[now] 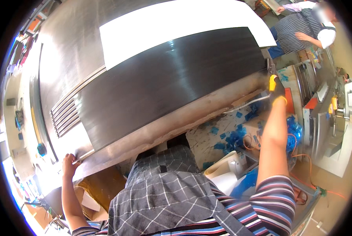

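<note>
A large black sheet (172,78) lies on the metal worktable (156,131) in front of me. At its left end, my left hand (69,165) is closed around the end of a thin metal rod (84,155), close to the table's front corner. Several similar metal rods (66,115) lie side by side just beyond. Far to the right, my right hand (277,89) wears a black and yellow glove. Its fingers are closed on a metal hand tool (270,66) at the sheet's right end; the exact kind is unclear. A pale, thin strip (248,104) runs leftward from beneath that hand.
A white sheet (152,29) lies beyond the black one. Under the table's front edge are blue plastic scraps (233,137), a cardboard box (105,187) and rolled sheet material (225,167). An orange cord (311,169) crosses the floor. A co-worker (297,33) stands at the far right.
</note>
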The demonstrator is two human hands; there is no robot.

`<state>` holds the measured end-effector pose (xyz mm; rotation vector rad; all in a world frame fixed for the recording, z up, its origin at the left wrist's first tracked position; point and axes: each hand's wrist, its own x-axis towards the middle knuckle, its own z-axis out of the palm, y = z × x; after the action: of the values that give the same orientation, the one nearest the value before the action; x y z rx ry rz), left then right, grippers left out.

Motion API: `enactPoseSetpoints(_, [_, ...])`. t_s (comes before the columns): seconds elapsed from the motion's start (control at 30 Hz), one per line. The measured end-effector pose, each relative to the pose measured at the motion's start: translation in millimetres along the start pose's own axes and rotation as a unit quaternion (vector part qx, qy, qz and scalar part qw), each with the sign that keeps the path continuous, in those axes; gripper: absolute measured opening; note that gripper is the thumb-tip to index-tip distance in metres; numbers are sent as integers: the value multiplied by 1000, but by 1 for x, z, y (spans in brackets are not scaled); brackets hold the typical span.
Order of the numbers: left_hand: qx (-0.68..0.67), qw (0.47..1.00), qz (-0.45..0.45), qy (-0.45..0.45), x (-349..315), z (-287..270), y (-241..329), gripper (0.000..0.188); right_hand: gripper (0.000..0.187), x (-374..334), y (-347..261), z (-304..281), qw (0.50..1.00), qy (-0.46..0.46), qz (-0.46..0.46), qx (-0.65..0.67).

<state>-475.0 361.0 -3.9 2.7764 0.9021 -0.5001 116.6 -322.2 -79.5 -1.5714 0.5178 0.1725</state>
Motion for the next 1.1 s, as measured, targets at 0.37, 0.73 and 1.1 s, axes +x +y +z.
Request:
enactPoseSetpoints(0.37, [-11, 1000, 18, 3, 8, 18, -30, 36, 41, -429, 157, 262, 773, -492, -269, -294])
enactPoseSetpoints(0.73, [0, 999, 24, 33, -3, 11, -10, 40, 45, -209, 153, 110, 913, -102, -272, -286])
enactPoseSetpoints(1.1, [7, 1000, 7, 21, 3, 6, -1, 43, 39, -107, 44, 40, 944, -54, -179, -274])
